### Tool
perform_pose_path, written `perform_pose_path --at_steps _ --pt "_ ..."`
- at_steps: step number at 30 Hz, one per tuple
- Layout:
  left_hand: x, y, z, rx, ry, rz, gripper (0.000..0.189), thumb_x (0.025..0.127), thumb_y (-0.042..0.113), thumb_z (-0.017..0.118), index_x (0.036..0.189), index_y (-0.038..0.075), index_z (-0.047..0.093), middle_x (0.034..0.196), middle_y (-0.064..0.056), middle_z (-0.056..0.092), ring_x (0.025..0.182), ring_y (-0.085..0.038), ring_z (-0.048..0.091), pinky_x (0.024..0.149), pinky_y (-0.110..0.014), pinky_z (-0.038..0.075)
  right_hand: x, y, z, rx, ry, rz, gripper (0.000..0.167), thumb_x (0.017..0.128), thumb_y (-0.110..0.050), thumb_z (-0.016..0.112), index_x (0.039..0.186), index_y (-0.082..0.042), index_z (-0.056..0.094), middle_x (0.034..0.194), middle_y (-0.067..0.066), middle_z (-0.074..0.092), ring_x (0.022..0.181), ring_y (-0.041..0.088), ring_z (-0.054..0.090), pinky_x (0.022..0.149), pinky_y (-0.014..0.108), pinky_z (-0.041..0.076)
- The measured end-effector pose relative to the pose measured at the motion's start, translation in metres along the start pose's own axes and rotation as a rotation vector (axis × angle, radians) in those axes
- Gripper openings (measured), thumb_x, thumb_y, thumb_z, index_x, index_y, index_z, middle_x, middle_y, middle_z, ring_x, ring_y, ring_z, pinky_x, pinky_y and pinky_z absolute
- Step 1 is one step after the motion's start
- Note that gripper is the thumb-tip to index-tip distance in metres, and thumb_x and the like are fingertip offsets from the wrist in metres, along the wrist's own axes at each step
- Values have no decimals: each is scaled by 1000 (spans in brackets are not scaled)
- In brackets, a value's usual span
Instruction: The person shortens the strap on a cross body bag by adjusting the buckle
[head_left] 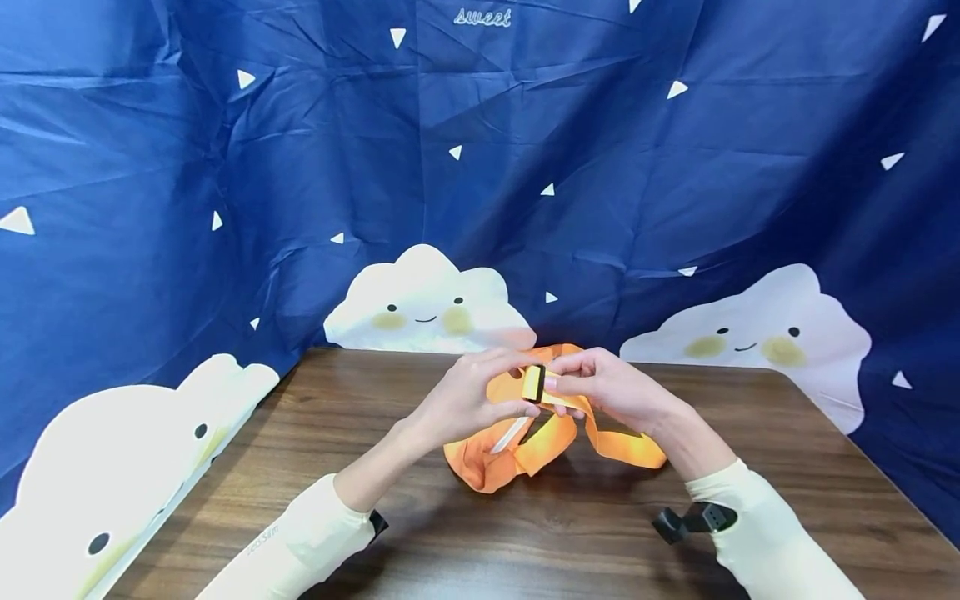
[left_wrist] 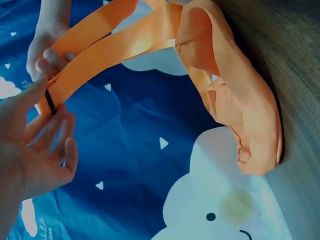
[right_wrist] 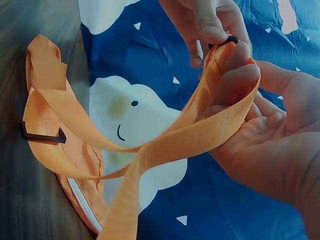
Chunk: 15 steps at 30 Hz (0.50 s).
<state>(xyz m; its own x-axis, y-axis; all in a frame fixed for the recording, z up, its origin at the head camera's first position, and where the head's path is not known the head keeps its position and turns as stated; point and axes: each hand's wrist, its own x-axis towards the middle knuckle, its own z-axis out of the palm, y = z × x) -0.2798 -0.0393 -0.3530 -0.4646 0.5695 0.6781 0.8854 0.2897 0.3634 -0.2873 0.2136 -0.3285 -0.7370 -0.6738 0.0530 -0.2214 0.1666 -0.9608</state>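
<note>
An orange fabric bag (head_left: 480, 462) with a white zipper (head_left: 512, 435) lies on the table, its long orange strap (head_left: 633, 447) looping up to both hands. My left hand (head_left: 468, 396) pinches a black strap slider (head_left: 540, 384) between thumb and fingers; in the left wrist view the strap passes through this slider (left_wrist: 50, 101). Close on its right, my right hand (head_left: 611, 387) pinches the strap beside the slider. The right wrist view shows the right fingers (right_wrist: 235, 80) inside a strap loop. Lower on the strap sits a second black buckle (right_wrist: 45, 137).
The brown wood-grain table (head_left: 420, 533) spreads beneath both forearms. Behind it hangs a blue cloth (head_left: 360, 150) with white triangles and smiling clouds. Both wrists wear black camera straps over pale sleeves (head_left: 772, 533).
</note>
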Motion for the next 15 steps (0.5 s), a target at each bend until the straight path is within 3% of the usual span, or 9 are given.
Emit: perform_pose_path --at_steps 8,11,15 --pt "-5 2 0 -90 27 -101 55 78 27 91 122 11 61 108 8 68 97 -16 66 90 -30 50 -5 7 -3 79 14 6 23 103 -18 62 106 2 71 81 13 63 67 24 55 64 31 47" --pt "-4 1 -5 -90 50 -123 55 75 23 93 118 12 60 104 8 68 96 -16 67 89 -30 50 -6 5 -9 140 20 5 20 104 -15 61 108 2 71 82 12 63 68 23 56 61 29 46" --pt "1 -1 -11 -94 38 -130 54 77 21 93 117 12 58 104 7 67 97 -15 67 90 -29 50 -6 -1 -16 99 53 6 19 102 -16 64 107 1 70 74 12 60 62 20 52 54 26 39"
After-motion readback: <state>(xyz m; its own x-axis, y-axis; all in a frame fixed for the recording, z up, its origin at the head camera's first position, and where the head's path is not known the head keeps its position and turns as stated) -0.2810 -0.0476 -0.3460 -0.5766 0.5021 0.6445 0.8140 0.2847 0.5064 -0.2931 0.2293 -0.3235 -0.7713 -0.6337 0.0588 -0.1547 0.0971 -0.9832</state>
